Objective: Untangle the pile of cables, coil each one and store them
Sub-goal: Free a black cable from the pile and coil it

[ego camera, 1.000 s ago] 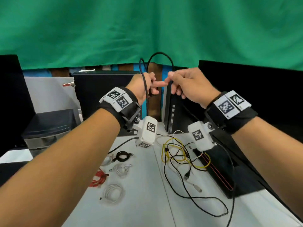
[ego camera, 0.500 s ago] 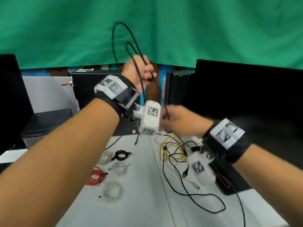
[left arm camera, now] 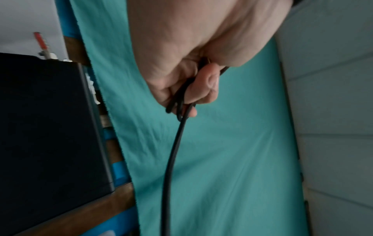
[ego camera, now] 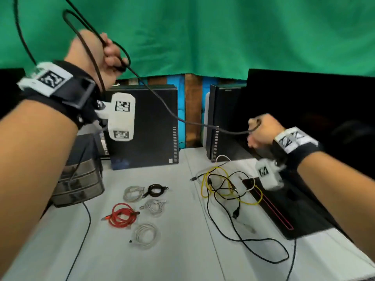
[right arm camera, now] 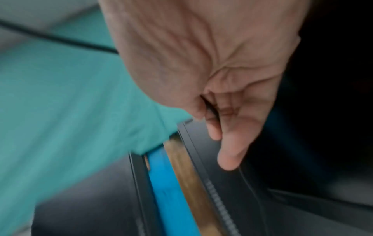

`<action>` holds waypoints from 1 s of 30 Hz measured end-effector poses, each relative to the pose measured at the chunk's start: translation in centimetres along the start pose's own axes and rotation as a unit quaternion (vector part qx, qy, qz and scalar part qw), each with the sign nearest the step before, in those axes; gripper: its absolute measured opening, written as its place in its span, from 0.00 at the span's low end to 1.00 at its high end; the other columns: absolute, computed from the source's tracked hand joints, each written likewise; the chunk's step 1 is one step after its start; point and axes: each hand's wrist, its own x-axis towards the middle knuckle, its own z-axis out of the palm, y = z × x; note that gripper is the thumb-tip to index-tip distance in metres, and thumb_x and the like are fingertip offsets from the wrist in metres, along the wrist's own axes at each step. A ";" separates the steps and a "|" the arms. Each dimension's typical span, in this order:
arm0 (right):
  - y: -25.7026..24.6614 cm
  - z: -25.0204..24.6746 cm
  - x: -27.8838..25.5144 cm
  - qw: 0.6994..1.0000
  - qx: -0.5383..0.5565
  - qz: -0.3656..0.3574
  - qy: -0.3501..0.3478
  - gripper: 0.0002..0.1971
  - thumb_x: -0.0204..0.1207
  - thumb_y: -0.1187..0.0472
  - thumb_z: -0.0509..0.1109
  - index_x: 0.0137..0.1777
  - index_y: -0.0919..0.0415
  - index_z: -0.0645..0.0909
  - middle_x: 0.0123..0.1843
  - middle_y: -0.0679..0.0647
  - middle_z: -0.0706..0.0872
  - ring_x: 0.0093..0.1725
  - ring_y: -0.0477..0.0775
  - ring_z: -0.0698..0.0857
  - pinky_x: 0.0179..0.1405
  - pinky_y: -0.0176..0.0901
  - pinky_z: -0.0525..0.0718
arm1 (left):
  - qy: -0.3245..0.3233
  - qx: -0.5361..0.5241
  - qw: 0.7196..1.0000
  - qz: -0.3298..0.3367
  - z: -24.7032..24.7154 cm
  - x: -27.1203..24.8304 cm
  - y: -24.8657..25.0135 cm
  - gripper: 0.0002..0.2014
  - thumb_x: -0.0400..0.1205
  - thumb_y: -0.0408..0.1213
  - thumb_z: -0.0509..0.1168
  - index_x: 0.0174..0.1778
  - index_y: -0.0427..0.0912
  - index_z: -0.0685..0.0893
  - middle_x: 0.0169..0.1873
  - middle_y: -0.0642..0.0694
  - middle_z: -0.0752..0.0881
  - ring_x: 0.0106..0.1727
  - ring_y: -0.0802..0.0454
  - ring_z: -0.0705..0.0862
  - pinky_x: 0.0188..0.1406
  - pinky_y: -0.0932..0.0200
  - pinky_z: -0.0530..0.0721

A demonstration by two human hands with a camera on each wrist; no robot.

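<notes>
My left hand (ego camera: 101, 53) is raised high at the left and grips loops of a black cable (ego camera: 162, 106); the left wrist view shows the strands pinched between its fingers (left arm camera: 203, 86), with the black cable (left arm camera: 171, 151) hanging down. The cable runs taut down to my right hand (ego camera: 261, 128), which holds its other part in curled fingers in front of the dark monitor. On the table lies a tangled pile (ego camera: 225, 191) of yellow, black and white cables. Several coiled cables sit left of it: red (ego camera: 121, 214), black (ego camera: 155, 189), and white ones (ego camera: 145, 233).
Two black computer cases (ego camera: 146, 128) stand at the back of the white table (ego camera: 182, 250). A dark monitor (ego camera: 314, 110) and its base (ego camera: 284, 209) fill the right side. A grey drawer unit (ego camera: 79, 179) stands at the left. A green curtain hangs behind.
My hands, close together before, have pulled apart: the left rose up and left with the cable loops, the right swept down and then out to the right, stretching the black cable between them.
</notes>
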 end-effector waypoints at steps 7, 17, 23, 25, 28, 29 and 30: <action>-10.7 -6.6 -0.8 0.913 -0.038 -0.349 0.207 0.15 0.82 0.50 0.61 0.51 0.60 0.84 0.41 0.55 0.85 0.42 0.57 0.83 0.46 0.50 0.80 | -0.017 0.090 0.994 -0.061 1.6 -2.3 -6.4 0.18 0.90 0.33 0.42 0.35 0.48 0.66 0.14 0.54 0.64 0.12 0.59 0.57 0.32 0.66 0.75; -9.2 -3.5 -2.6 0.836 -0.517 -0.169 -0.067 0.33 0.78 0.66 0.64 0.83 0.47 0.66 0.63 0.62 0.85 0.54 0.67 0.86 0.45 0.50 0.84 | -0.141 0.710 0.686 -0.076 1.2 -4.4 -9.9 0.15 0.87 0.33 0.58 0.43 0.28 0.86 0.42 0.32 0.92 0.43 0.36 0.92 0.52 0.41 0.91; -11.4 -1.1 -6.8 0.953 0.004 -0.299 0.046 0.20 0.82 0.40 0.64 0.46 0.55 0.85 0.46 0.51 0.90 0.49 0.52 0.88 0.57 0.55 0.86 | -0.252 0.736 0.629 -0.012 3.9 -5.2 -7.3 0.17 0.88 0.36 0.60 0.40 0.32 0.89 0.22 0.45 0.84 0.20 0.50 0.79 0.27 0.60 0.80; -12.8 -0.4 -9.9 0.936 0.108 -0.331 0.045 0.15 0.81 0.42 0.70 0.59 0.51 0.85 0.55 0.45 0.89 0.56 0.40 0.86 0.60 0.37 0.83 | -0.284 0.743 0.607 0.001 5.4 -6.1 -5.9 0.16 0.88 0.38 0.61 0.37 0.39 0.87 0.15 0.52 0.80 0.16 0.57 0.76 0.24 0.64 0.75; -13.1 0.7 -13.5 0.935 0.132 -0.328 -0.006 0.34 0.75 0.40 0.75 0.79 0.46 0.68 0.71 0.40 0.79 0.70 0.34 0.76 0.61 0.20 0.70 | -0.343 0.680 0.648 0.006 6.2 -7.1 -4.9 0.16 0.87 0.35 0.61 0.33 0.39 0.84 0.17 0.51 0.79 0.20 0.53 0.76 0.30 0.61 0.77; -12.7 1.6 -14.0 0.935 0.153 -0.320 -0.011 0.39 0.74 0.39 0.75 0.82 0.46 0.64 0.73 0.41 0.76 0.73 0.35 0.74 0.65 0.23 0.69 | -0.367 0.631 0.684 0.009 6.1 -7.4 -4.8 0.16 0.87 0.36 0.61 0.33 0.37 0.82 0.18 0.49 0.78 0.21 0.52 0.75 0.31 0.60 0.78; -12.3 2.4 -14.5 0.933 0.192 -0.304 -0.009 0.42 0.72 0.36 0.75 0.83 0.46 0.61 0.75 0.43 0.75 0.75 0.37 0.73 0.70 0.29 0.71 | -0.383 0.558 0.736 0.011 6.0 -7.8 -5.0 0.16 0.88 0.36 0.61 0.35 0.36 0.80 0.18 0.49 0.75 0.19 0.53 0.73 0.28 0.61 0.78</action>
